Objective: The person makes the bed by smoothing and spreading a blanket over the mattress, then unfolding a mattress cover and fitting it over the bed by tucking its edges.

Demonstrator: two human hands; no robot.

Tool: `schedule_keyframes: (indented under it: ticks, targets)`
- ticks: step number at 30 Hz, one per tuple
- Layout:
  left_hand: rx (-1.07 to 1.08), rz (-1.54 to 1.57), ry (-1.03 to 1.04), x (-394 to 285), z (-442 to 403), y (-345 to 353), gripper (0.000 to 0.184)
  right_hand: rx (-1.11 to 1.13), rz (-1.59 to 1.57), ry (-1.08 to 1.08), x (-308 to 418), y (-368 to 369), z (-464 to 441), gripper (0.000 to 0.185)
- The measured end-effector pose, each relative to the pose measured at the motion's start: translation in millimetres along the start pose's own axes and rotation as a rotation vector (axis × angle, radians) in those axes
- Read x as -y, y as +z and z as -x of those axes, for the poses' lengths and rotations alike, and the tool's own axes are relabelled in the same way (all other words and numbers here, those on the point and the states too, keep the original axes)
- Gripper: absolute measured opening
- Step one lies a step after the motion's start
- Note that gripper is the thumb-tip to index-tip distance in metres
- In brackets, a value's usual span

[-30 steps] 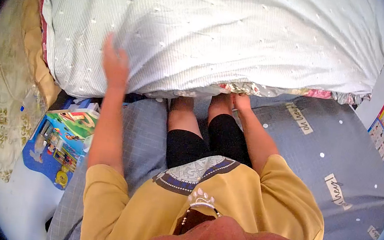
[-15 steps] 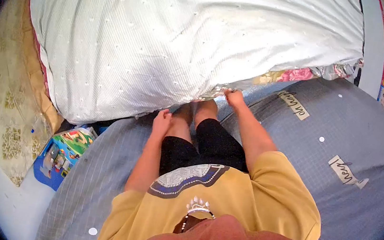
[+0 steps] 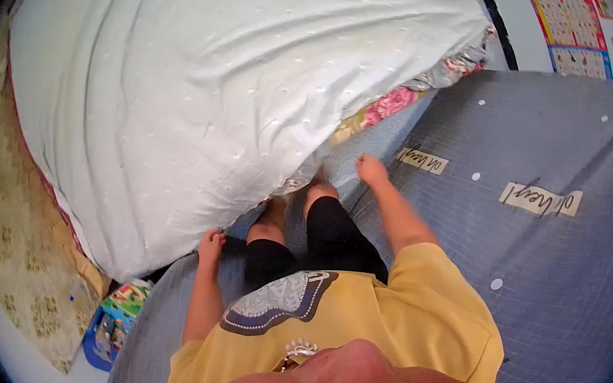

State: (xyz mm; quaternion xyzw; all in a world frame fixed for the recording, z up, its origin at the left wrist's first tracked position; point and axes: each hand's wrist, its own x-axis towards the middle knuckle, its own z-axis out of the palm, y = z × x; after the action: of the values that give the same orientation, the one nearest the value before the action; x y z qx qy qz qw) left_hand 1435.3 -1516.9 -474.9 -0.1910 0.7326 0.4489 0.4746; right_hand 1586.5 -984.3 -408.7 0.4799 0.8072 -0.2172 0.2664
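A white, creased bed sheet (image 3: 180, 99) with small pale marks covers a large mattress in front of me. My left hand (image 3: 211, 244) is at the sheet's lower edge, its fingers curled on the fabric there. Below the sheet's right-hand edge my right hand (image 3: 372, 171) is closed in a fist, apart from the cloth, and no object shows in it. Floral fabric (image 3: 389, 108) and crumpled silvery material (image 3: 443, 74) stick out under the sheet's edge. My feet stand in the gap beside the mattress.
Behind and to my right spreads a grey cover (image 3: 462, 233) with white dots and lettered patches. A blue container (image 3: 101, 342) with colourful items sits at the lower left, next to a patterned mat (image 3: 15, 255). Printed charts (image 3: 568, 24) hang on the upper-right wall.
My view has turned, and the mattress corner sits lower on the left. My right hand has come away from the sheet's edge. My left hand has moved left along the edge.
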Motion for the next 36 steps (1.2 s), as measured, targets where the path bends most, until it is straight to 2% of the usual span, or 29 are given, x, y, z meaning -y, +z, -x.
schedule_keyframes:
  ticks: [1,3,5,8,11,13,15,17,20,22,24,25,27,30,33,34,35,36]
  targets:
    - [0.008,-0.029,-0.012,-3.8,-2.5,5.5,0.023,-0.051,-0.016,0.082,-30.7,-12.2,-7.9,0.028]
    - [0.060,-0.221,-0.007,-24.6,-3.9,19.9,0.022,-0.059,-0.040,0.105,-108.9,-29.8,-21.7,0.028]
    - [0.114,-0.319,0.016,-56.7,-2.0,46.3,0.022,-0.185,-0.015,0.102,-175.9,-48.9,-22.0,0.027]
    - [0.225,-0.376,0.082,-113.3,-3.5,112.9,0.025,-0.053,-0.663,0.453,-236.6,-74.8,-45.5,0.025]
    - [0.363,-0.420,0.081,-168.2,-5.1,196.2,0.026,0.018,-1.004,0.161,-245.3,-99.9,-96.9,0.023]
    - [0.479,-0.243,-0.216,-184.8,-23.9,257.6,0.035,-0.073,-0.969,0.167,-240.1,-79.4,-179.6,0.022]
    - [0.278,-0.201,-0.442,-210.0,-26.7,327.3,0.038,-0.061,-1.394,0.221,-185.3,-120.1,-218.3,0.020]
    - [0.021,0.142,-0.666,-258.8,-29.2,399.9,0.042,-0.167,-1.778,0.222,-144.4,-165.2,-270.7,0.021]
    - [-0.108,0.690,-0.559,-188.8,-111.2,379.1,0.033,-0.293,-2.050,0.094,-133.3,-204.1,-282.3,0.022]
    - [-0.205,0.806,-0.475,-205.2,-105.4,367.0,0.030,-0.401,-2.180,-0.008,-151.3,-233.2,-258.5,0.033]
    - [-0.304,0.923,-0.384,-225.6,-85.3,365.7,0.030,-0.330,-2.225,-0.046,-187.6,-271.2,-215.4,0.032]
    - [-0.277,0.989,-0.376,-243.1,-64.2,367.3,0.030,-0.351,-2.309,-0.150,-193.6,-285.4,-193.8,0.033]
    - [-0.223,1.117,-0.353,-279.1,-10.5,374.6,0.029,-0.405,-2.384,-0.098,-203.3,-307.1,-165.3,0.037]
    - [-0.149,1.061,-0.475,-246.7,13.1,354.6,0.030,-0.152,-2.367,0.256,-230.5,-266.9,-203.6,0.045]
    - [-0.004,0.886,-0.581,-216.6,33.0,338.7,0.028,-0.014,-1.913,0.174,-219.3,-284.0,-201.7,0.051]
    - [0.040,0.814,-0.619,-208.8,39.1,335.2,0.027,-0.159,-1.901,0.276,-219.2,-299.1,-185.9,0.049]
    - [0.021,0.778,-0.642,-201.5,35.8,329.7,0.027,-0.244,-1.894,0.255,-251.3,-281.5,-186.3,0.043]
    - [0.009,0.743,-0.665,-192.4,27.6,326.7,0.027,-0.395,-1.904,0.354,-280.8,-262.3,-182.6,0.038]
